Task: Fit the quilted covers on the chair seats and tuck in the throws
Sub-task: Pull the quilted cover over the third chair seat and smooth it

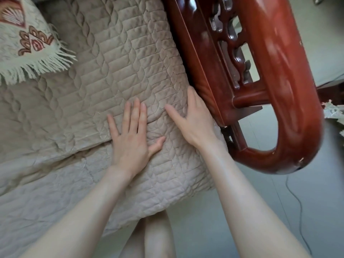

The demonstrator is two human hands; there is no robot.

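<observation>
Both flat-fingered and holding nothing, the left grip [132, 133] and right grip [193, 121] smooth the quilted cover [115, 62] beneath them; next, probably, tuck its edge down by the armrest [290, 90] alongside the right grip.

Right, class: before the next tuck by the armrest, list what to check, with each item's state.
1. Is the left hand flat on the quilted cover: ok.
2. Is the right hand at the cover edge beside the wooden armrest: ok.
3. Cover smooth: not ok, crease beside the left hand.
4. Edge down in the gap: cannot tell, right hand hides it.
5. Is the fringed throw tucked in: not ok, fringe lies loose on the cover.
</observation>
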